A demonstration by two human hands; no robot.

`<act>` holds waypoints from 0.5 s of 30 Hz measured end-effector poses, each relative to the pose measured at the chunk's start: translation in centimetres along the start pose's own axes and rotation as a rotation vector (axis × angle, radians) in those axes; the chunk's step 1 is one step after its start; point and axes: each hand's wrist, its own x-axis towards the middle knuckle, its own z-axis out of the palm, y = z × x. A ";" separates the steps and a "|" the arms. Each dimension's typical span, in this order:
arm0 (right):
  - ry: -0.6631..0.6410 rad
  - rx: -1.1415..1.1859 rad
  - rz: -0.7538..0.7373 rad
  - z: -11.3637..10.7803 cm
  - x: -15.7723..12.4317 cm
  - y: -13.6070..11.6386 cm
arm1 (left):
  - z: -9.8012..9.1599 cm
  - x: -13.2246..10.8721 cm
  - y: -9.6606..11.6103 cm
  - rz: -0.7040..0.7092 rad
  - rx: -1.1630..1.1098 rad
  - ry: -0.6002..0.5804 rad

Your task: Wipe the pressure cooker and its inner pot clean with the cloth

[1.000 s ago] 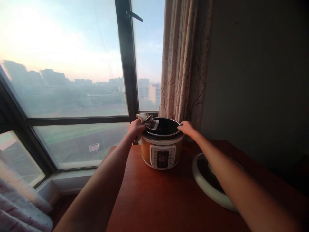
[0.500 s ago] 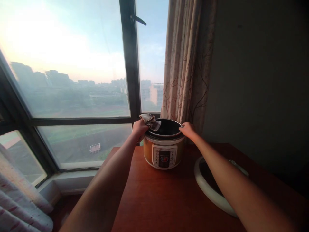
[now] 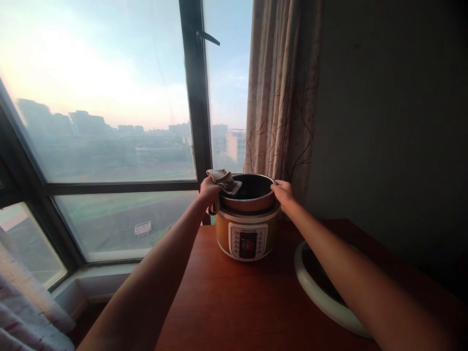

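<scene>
An orange and white electric cooker (image 3: 247,236) with a button panel stands at the far side of a reddish wooden table (image 3: 237,302). Its dark inner pot (image 3: 248,194) sits raised partly out of the cooker body, copper-coloured wall showing. My left hand (image 3: 209,190) grips the pot's left rim together with a crumpled grey cloth (image 3: 224,179). My right hand (image 3: 284,194) is closed on the pot's right rim.
The cooker's white lid (image 3: 321,287) lies on the table to the right, partly behind my right forearm. A patterned curtain (image 3: 281,92) hangs just behind the cooker, a large window (image 3: 102,122) to the left, a dark wall on the right.
The inner pot has risen out of the cooker body between my two hands; before, its rim sat level with the cooker's top.
</scene>
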 end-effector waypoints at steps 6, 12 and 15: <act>0.114 0.286 -0.070 -2.3 -0.3 -4.1 | -1.5 -0.1 4.6 0.074 -0.349 0.124; 0.172 0.530 -0.111 -6.4 -3.8 -7.3 | -4.9 -5.3 10.0 0.174 -0.788 0.183; 0.125 0.633 -0.078 -8.1 -7.7 -7.7 | -6.6 -10.0 11.3 0.137 -0.759 0.207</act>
